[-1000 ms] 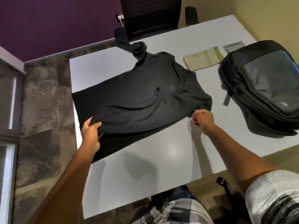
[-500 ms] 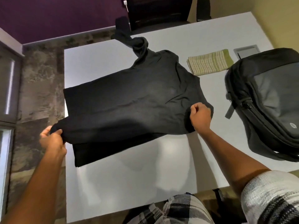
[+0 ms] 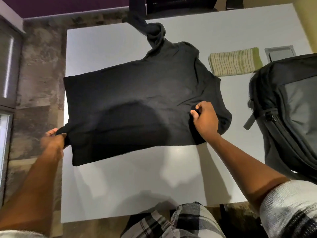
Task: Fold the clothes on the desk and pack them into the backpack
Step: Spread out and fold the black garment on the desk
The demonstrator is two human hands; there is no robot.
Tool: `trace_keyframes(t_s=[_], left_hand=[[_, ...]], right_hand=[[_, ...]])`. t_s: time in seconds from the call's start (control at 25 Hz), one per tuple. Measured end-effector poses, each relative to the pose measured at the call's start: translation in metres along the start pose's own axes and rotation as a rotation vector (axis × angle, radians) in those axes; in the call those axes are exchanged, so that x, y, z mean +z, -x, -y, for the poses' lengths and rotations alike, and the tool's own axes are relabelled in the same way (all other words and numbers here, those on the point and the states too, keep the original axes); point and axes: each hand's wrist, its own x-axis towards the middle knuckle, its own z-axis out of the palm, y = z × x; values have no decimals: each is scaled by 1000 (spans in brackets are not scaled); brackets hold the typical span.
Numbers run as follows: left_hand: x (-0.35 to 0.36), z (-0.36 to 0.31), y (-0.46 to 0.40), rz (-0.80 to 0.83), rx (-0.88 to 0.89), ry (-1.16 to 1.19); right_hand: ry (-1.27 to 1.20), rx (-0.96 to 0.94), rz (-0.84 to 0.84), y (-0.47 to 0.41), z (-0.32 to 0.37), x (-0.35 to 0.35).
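On the white desk (image 3: pixel 120 186) a black shirt (image 3: pixel 137 103) lies spread out, its near side folded over on itself, with one twisted sleeve trailing off the far edge toward a dark chair (image 3: pixel 180 6). At the shirt's left corner, just past the desk edge, the left hand (image 3: pixel 53 141) pinches the fabric between thumb and curled fingers. Over the shirt's right side, the right hand (image 3: pixel 205 119) grips a bunch of cloth, with its fingers curled into it. Beyond the shirt, a folded green striped cloth (image 3: pixel 235 63) rests on the desk, just beside a small grey panel (image 3: pixel 279 53) set in the desktop. Near the desk's right edge lies a black backpack (image 3: pixel 288 114) with its zipper facing the shirt and a strap end pointing toward it; bag and shirt sit near each other but apart.
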Motion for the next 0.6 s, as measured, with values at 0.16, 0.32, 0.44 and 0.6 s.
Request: trace_keyframes(t_s=[0.16,0.32,0.44,0.6], left_hand=[[5,5,5,67,-28,-30],[8,10,13,70,-10,-139],[4,4,19,10,73,-303],[-6,2,26,7,224,-460]], right_hand=[[-43,83,27,36,-30,-4],[29,12,148,52,-38,-3],[119,28,146,61,-28,1],[203,140,105,78,-27,9]])
